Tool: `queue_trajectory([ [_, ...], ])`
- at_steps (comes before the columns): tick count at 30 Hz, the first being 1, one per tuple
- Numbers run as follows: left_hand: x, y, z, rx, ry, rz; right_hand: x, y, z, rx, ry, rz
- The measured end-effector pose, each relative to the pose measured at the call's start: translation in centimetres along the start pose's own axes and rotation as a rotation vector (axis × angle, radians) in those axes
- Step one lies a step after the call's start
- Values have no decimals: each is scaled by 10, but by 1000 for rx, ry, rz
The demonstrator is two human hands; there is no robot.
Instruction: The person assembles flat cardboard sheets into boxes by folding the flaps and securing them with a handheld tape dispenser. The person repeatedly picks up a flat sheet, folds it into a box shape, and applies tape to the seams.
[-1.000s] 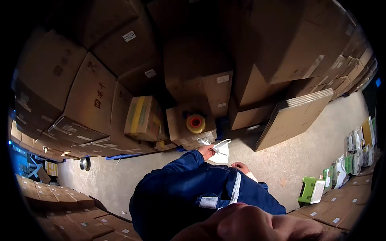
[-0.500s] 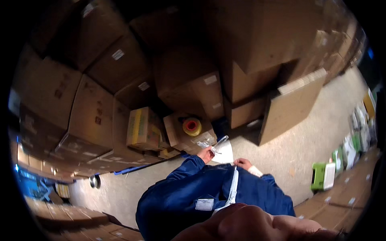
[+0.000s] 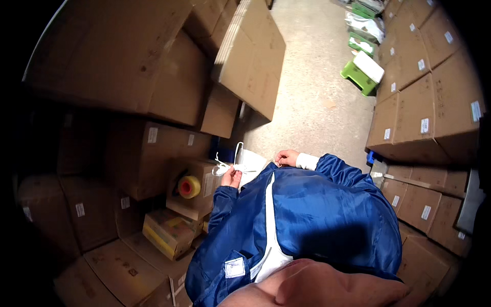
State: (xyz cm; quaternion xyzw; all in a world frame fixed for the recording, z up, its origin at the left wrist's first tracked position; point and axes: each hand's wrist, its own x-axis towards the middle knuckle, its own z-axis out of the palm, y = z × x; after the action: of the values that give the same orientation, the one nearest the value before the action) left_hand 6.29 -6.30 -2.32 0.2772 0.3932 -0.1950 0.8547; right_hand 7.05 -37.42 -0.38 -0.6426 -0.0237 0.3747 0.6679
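Observation:
My left hand (image 3: 232,177) is closed round a bundle of thin white cord (image 3: 221,168); one loop of it stands up beyond the fingers. Behind the bundle a white sheet (image 3: 251,162) shows, partly hidden by my jacket; whether the left hand grips it too, I cannot tell. My right hand (image 3: 287,157) is at the front edge of my blue jacket (image 3: 327,204), its fingers curled together. What they pinch, if anything, is hidden. To the left of my left hand, a roll of yellow tape (image 3: 189,187) with a red core lies on a cardboard box (image 3: 200,207).
Stacked cartons (image 3: 123,266) rise on the left, and more cartons (image 3: 417,112) line the right. A flat cardboard panel (image 3: 258,56) leans at the far left of the aisle floor (image 3: 307,97). A green-and-white stool-like item (image 3: 362,73) and bagged items (image 3: 365,25) stand along the right.
My view and body have turned right along the aisle, so the boxes and tape now appear further left. The white cord stays in my left hand; my right hand remains by the jacket.

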Motion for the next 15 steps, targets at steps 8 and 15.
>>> queue_trajectory([
  [8,76,-43,138,413,-232,-158,-74,4,-59,68,367,49],
  [15,126,-99,257,525,-309,-382,-111,22,-122,461,613,-13],
])
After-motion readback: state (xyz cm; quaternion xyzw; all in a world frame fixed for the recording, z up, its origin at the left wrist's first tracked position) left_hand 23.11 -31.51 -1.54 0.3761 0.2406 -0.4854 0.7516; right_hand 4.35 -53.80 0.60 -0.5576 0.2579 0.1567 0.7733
